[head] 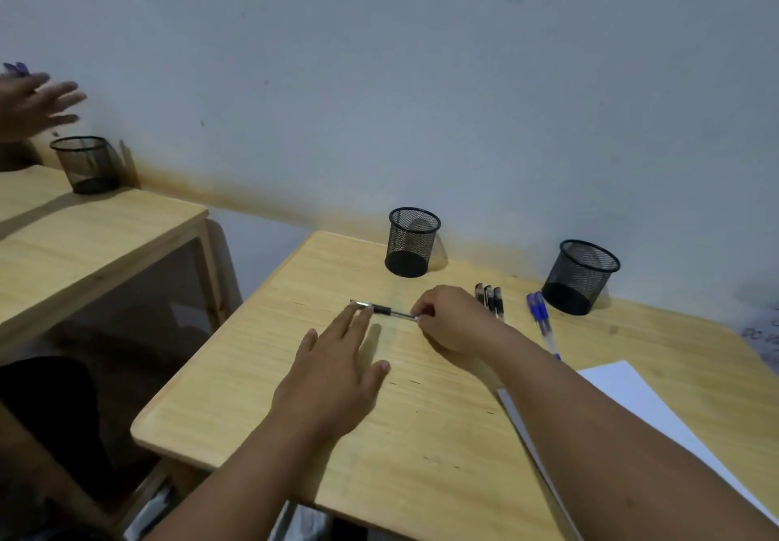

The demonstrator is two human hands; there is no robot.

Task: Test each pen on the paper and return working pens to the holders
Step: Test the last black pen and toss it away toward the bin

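Observation:
A black pen [385, 310] lies flat on the wooden desk [421, 435]. My right hand [453, 321] pinches its right end with fingertips. My left hand [337, 367] lies flat and spread, its fingertips touching the pen's capped left end. Three black pens [490, 297] lie side by side just right of my right hand. Two blue pens [541, 317] lie further right. Two black mesh holders stand at the back: one [412, 242] in the middle, one [581, 276] to the right. White paper [632, 397] lies at the right, partly under my right forearm.
A second wooden desk [84, 245] stands to the left with another mesh holder [87, 164] on it. Another person's hand [33, 104] hovers above that holder with blue pens. A grey wall runs behind both desks. A gap separates the desks.

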